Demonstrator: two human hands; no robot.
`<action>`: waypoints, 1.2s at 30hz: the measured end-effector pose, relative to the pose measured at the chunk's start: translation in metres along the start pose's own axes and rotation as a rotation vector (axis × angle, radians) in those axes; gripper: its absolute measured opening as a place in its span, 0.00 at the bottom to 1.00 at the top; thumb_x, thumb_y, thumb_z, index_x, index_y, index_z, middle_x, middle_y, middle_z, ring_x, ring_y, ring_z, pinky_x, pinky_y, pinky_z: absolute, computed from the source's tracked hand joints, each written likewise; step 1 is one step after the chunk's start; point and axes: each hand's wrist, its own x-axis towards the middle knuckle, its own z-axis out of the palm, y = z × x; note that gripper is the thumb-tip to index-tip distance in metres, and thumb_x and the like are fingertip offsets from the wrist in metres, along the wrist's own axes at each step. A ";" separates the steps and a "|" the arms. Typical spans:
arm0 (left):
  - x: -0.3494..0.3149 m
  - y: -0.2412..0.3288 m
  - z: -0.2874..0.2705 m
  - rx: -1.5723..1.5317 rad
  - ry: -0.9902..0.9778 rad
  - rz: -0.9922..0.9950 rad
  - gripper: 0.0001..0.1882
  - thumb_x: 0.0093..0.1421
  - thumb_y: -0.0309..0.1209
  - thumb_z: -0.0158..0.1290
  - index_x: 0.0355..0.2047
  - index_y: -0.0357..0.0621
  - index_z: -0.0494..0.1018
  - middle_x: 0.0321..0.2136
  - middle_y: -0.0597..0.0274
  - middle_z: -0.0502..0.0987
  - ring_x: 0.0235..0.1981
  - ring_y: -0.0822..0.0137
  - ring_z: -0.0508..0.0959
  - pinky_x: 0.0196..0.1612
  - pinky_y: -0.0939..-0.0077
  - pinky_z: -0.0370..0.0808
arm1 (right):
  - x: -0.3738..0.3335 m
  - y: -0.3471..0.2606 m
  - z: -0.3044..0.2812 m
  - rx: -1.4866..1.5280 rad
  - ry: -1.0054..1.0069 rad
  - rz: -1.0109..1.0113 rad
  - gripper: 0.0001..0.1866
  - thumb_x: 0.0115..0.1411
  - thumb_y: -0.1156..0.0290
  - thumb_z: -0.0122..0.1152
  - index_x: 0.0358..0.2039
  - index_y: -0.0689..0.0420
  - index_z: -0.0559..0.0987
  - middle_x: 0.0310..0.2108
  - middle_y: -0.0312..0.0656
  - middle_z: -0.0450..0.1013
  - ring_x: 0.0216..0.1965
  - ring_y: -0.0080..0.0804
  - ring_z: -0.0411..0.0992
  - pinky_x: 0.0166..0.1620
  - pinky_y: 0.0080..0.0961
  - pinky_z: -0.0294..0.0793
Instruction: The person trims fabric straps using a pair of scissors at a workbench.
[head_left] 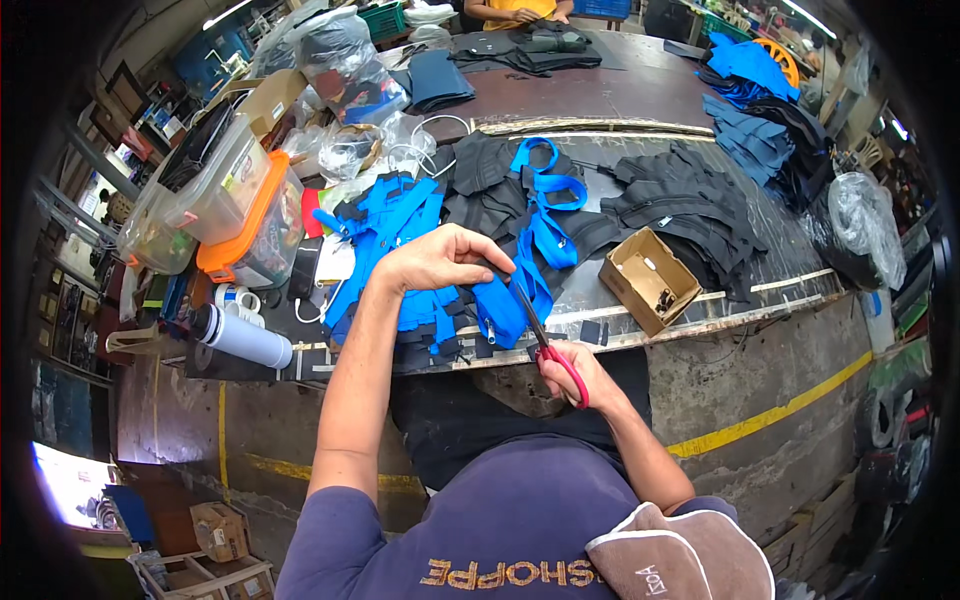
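Note:
My left hand [445, 260] pinches a blue zipper strip [500, 312] between thumb and fingers, just above the table's near edge. In my right hand [580, 375] is a pair of scissors [567, 372] with red handles. Their dark blades point up and away, beside the strip and close to my left fingertips; whether they touch the fabric I cannot tell. From there a looped blue zipper tape [548, 240] runs back across the table. Cut blue zipper pieces [400, 220] lie heaped under and left of my left hand. Black zipper pieces [685, 205] are piled further right.
An open cardboard box [650, 280] with small parts stands right of the scissors. At the left are lidded plastic bins [245, 225], a pale blue bottle [245, 337] and a white cable. Folded dark fabric lies across the table, where another person [515, 14] stands.

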 end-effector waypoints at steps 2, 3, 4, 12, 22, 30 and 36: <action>0.001 -0.008 -0.003 -0.033 -0.060 -0.008 0.22 0.59 0.22 0.63 0.55 0.35 0.77 0.48 0.62 0.81 0.47 0.77 0.78 0.50 0.80 0.75 | -0.001 0.001 -0.001 -0.039 -0.008 0.020 0.18 0.69 0.54 0.59 0.29 0.55 0.74 0.16 0.30 0.69 0.18 0.15 0.66 0.23 0.17 0.63; 0.002 -0.008 -0.002 -0.036 -0.060 -0.007 0.22 0.59 0.22 0.63 0.55 0.35 0.77 0.48 0.62 0.81 0.47 0.77 0.78 0.50 0.80 0.75 | -0.002 -0.003 -0.001 -0.057 -0.021 0.047 0.18 0.68 0.54 0.59 0.28 0.55 0.74 0.17 0.30 0.70 0.18 0.15 0.66 0.23 0.18 0.63; 0.003 -0.007 -0.001 -0.023 -0.070 0.043 0.24 0.58 0.22 0.63 0.56 0.34 0.76 0.52 0.59 0.80 0.52 0.74 0.77 0.55 0.78 0.73 | -0.003 -0.004 -0.001 -0.074 -0.034 0.074 0.18 0.68 0.53 0.59 0.28 0.55 0.74 0.17 0.30 0.70 0.19 0.15 0.66 0.24 0.18 0.63; 0.007 -0.002 -0.001 -0.023 -0.100 0.066 0.30 0.56 0.21 0.65 0.60 0.34 0.73 0.58 0.56 0.77 0.60 0.70 0.74 0.64 0.75 0.69 | 0.002 0.008 -0.007 -0.077 -0.043 0.038 0.20 0.68 0.52 0.60 0.28 0.55 0.75 0.17 0.31 0.70 0.20 0.17 0.67 0.25 0.20 0.65; 0.019 0.002 0.018 0.018 -0.147 0.046 0.30 0.54 0.25 0.67 0.59 0.38 0.76 0.44 0.69 0.81 0.36 0.81 0.71 0.40 0.84 0.70 | 0.007 0.005 -0.001 -0.046 -0.015 -0.039 0.18 0.67 0.54 0.62 0.29 0.55 0.74 0.19 0.30 0.69 0.21 0.16 0.67 0.26 0.19 0.65; 0.023 0.003 0.022 0.095 -0.163 0.041 0.29 0.53 0.28 0.68 0.57 0.43 0.78 0.25 0.81 0.71 0.23 0.84 0.56 0.26 0.83 0.57 | 0.004 0.002 0.007 -0.049 0.065 -0.062 0.17 0.66 0.57 0.64 0.28 0.55 0.73 0.19 0.28 0.68 0.20 0.15 0.66 0.24 0.19 0.64; 0.022 0.004 0.020 0.102 -0.146 0.075 0.30 0.53 0.28 0.68 0.58 0.43 0.77 0.23 0.81 0.68 0.23 0.83 0.56 0.25 0.82 0.55 | 0.000 -0.002 0.011 0.003 0.118 -0.007 0.16 0.65 0.58 0.67 0.28 0.56 0.76 0.17 0.29 0.68 0.18 0.15 0.66 0.22 0.18 0.63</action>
